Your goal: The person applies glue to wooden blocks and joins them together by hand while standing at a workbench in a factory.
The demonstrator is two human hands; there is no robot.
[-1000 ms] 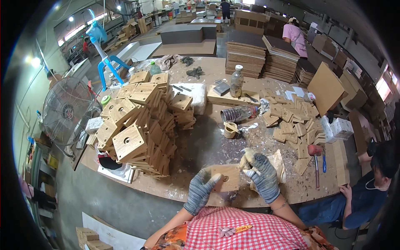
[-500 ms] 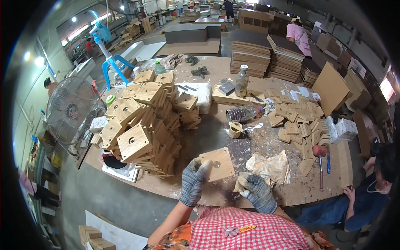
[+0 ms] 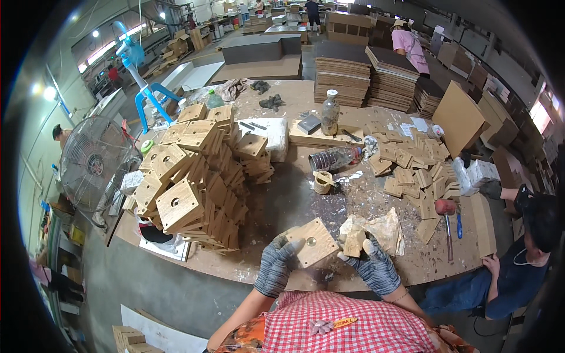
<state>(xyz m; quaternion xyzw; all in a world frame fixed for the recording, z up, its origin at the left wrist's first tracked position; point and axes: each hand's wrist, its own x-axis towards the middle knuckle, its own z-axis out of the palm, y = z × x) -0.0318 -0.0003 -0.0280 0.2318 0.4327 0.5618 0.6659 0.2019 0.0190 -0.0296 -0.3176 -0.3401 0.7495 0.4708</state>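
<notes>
left hand (image 3: 275, 267) pinches drilled wooden plate (image 3: 318, 240) | right hand (image 3: 376, 267) rolls over, pinched tan cloth-like wad (image 3: 354, 241) now exposed | plate work likely paused

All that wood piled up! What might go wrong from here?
The tall pile of wooden plates is unevenly stacked near the table's edge, so a bump might send some sliding. The bottle lying on its side might roll into the small cup close by. The plate in the left hand is gripped at one side only, so it could slip.
</notes>
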